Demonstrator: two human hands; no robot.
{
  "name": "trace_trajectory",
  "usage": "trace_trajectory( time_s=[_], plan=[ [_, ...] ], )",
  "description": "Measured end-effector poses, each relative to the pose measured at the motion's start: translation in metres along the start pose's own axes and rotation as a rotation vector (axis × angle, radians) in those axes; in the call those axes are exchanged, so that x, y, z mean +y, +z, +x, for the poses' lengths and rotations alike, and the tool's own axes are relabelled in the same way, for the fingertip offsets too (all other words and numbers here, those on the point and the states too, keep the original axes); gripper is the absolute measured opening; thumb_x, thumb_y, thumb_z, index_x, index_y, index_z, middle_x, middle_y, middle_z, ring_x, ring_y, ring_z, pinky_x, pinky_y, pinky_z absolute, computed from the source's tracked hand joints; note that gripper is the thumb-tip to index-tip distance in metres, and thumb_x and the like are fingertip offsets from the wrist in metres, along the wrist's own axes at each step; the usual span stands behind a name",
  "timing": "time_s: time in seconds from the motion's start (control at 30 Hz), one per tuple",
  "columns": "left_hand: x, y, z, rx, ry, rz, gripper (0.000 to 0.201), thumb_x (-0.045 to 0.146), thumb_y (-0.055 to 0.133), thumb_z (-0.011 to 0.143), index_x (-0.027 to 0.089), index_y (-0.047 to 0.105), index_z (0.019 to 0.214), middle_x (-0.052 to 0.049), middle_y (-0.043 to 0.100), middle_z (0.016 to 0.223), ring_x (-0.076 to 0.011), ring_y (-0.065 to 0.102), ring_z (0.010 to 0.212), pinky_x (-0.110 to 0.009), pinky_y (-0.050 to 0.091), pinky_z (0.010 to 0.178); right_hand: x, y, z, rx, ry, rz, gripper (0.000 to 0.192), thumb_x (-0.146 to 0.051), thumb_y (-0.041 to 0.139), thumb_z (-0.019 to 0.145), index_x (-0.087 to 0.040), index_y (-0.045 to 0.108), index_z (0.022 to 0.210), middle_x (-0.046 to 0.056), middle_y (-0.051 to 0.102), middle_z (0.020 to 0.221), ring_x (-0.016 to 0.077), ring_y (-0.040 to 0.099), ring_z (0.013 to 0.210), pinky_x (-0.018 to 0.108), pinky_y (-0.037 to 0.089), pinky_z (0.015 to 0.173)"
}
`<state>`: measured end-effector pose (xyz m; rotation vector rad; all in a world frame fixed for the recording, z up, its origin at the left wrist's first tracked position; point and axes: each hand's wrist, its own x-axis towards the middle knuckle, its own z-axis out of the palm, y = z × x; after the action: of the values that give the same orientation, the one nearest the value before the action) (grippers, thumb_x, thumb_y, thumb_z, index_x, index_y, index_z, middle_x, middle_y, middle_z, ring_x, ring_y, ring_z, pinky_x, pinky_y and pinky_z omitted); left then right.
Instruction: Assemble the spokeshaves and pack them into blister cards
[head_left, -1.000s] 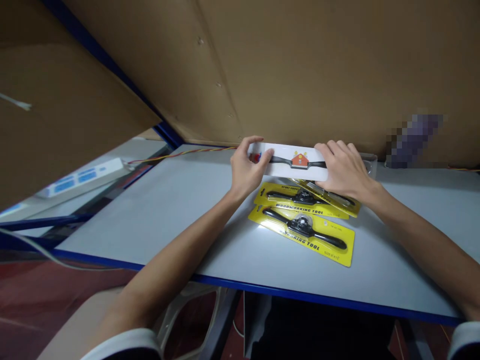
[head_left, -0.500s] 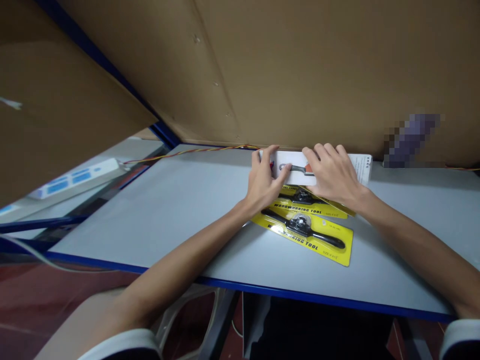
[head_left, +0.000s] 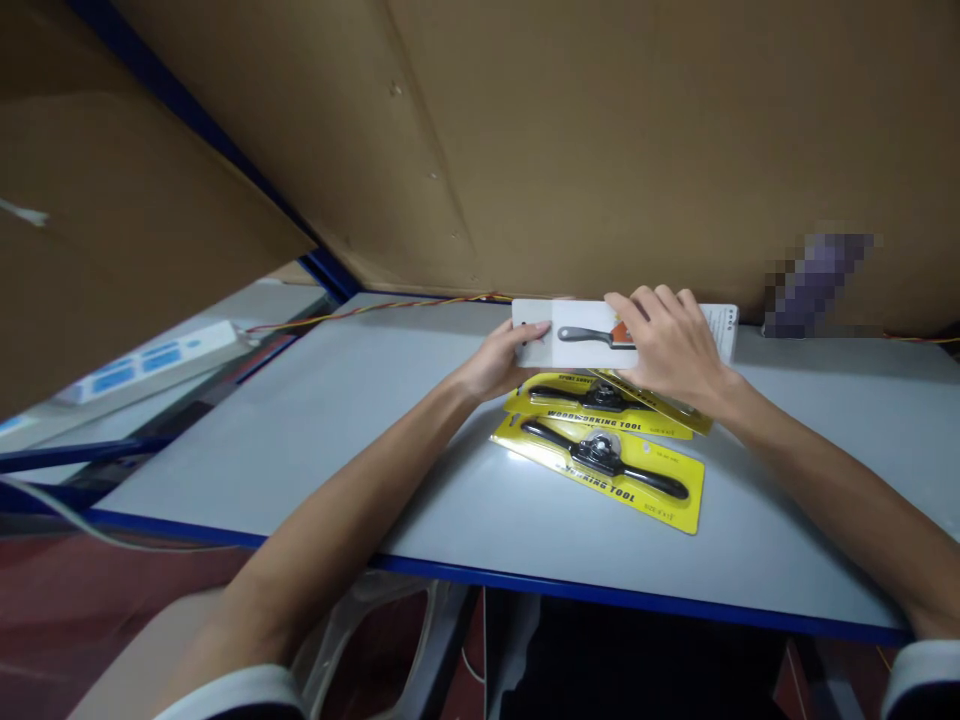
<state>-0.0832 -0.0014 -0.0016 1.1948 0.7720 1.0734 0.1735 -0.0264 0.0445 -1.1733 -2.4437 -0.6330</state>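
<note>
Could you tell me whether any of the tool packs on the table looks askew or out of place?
Slightly: the yellow packs lie fanned and overlapping, not squared, and the white pack rests across their far ends.

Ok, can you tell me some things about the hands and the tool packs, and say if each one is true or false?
1. Both hands are on the white card. True: the left hand is at its left end and the right hand lies over its middle.
2. The yellow packs are stacked on the floor. False: they lie on the grey table.
3. The white card shows a tool with a dark handle. True.
4. The nearest yellow pack is empty. False: a black tool sits in it.
5. The wall behind the table is cardboard. True.
</note>
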Motion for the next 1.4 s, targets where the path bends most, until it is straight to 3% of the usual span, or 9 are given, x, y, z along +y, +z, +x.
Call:
trace_trajectory(
  time_s=[0.2,0.37,0.5,0.63,0.7,0.8,0.87,1.17,1.4],
  plan=[
    [0.001,0.01,-0.002,0.113,0.123,0.003,0.048,0.046,0.094,0.072,0.016,0.072,0.102,-0.01,0.081,0.095,-0.0318,0.079,0.1,-0.047,0.065,0.094,0.002,-0.002,0.0,-0.044,0.028,0.054,0.069,-0.049,0.065,0.097,-0.02,0.046,0.157,0.018,0.065,0.134,0.0382,0.056,0.117,0.05,0.041,0.095],
    [-0.002,-0.002,0.006,0.11,0.226,0.174,0.056,0.062,0.094,0.067,0.017,0.075,0.094,-0.007,0.08,0.091,-0.0279,0.078,0.09,-0.044,0.066,0.088,0.04,-0.012,0.0,-0.19,0.076,0.272,0.074,-0.056,0.067,0.095,-0.024,0.049,0.16,0.015,0.07,0.139,0.0371,0.064,0.12,0.051,0.047,0.098],
    [-0.006,-0.016,0.016,0.152,0.373,0.43,0.065,0.071,0.083,0.078,0.019,0.075,0.118,-0.013,0.079,0.115,-0.029,0.076,0.106,-0.045,0.061,0.1,0.063,-0.019,0.001,-0.341,0.08,0.358,0.043,-0.048,0.052,0.105,-0.031,0.07,0.141,0.006,0.079,0.124,0.0305,0.071,0.107,0.044,0.051,0.088],
    [-0.01,-0.02,0.015,0.346,0.662,0.843,0.071,0.067,0.068,0.094,0.028,0.055,0.152,-0.015,0.06,0.154,-0.0323,0.059,0.14,-0.053,0.05,0.116,0.058,-0.015,0.0,-0.292,0.13,0.126,0.037,-0.042,0.046,0.109,-0.026,0.075,0.127,0.01,0.08,0.113,0.0305,0.072,0.096,0.042,0.047,0.076],
    [-0.011,-0.014,0.009,0.217,0.744,1.072,0.056,0.059,0.06,0.102,0.029,0.06,0.148,-0.013,0.058,0.157,-0.0319,0.053,0.147,-0.057,0.043,0.122,0.054,-0.009,-0.001,-0.328,0.18,0.005,0.037,-0.04,0.045,0.11,-0.022,0.075,0.124,0.013,0.08,0.111,0.0307,0.072,0.092,0.04,0.044,0.071],
    [-0.013,0.0,0.002,-0.184,0.662,1.323,0.042,0.049,0.051,0.108,0.029,0.069,0.141,-0.011,0.063,0.153,-0.0308,0.056,0.145,-0.059,0.04,0.124,0.056,0.001,-0.004,-0.423,0.213,-0.047,0.033,-0.037,0.05,0.109,-0.021,0.075,0.123,0.014,0.079,0.115,0.0307,0.073,0.095,0.038,0.042,0.07],
    [-0.014,0.005,0.003,-0.3,0.524,1.396,0.043,0.043,0.048,0.109,0.03,0.067,0.145,-0.012,0.059,0.158,-0.031,0.058,0.144,-0.058,0.045,0.12,0.059,0.006,-0.005,-0.458,0.23,-0.033,0.031,-0.037,0.052,0.108,-0.023,0.075,0.125,0.013,0.079,0.117,0.0306,0.073,0.097,0.038,0.043,0.071],
    [-0.009,0.005,0.018,-0.137,0.254,1.441,0.044,0.049,0.054,0.106,0.027,0.075,0.138,-0.013,0.067,0.145,-0.0321,0.064,0.132,-0.051,0.052,0.111,0.06,0.02,-0.009,-0.44,0.17,0.051,0.043,-0.048,0.061,0.103,-0.024,0.069,0.138,0.014,0.077,0.127,0.0342,0.072,0.109,0.042,0.051,0.081],
    [-0.021,0.0,0.016,0.009,0.297,1.182,0.046,0.05,0.052,0.102,0.02,0.082,0.118,-0.013,0.075,0.128,-0.03,0.068,0.119,-0.049,0.051,0.11,0.077,0.05,-0.016,-0.295,0.172,0.358,0.048,-0.055,0.051,0.105,-0.022,0.074,0.13,0.015,0.076,0.133,0.0357,0.069,0.117,0.052,0.05,0.096]
  ],
)
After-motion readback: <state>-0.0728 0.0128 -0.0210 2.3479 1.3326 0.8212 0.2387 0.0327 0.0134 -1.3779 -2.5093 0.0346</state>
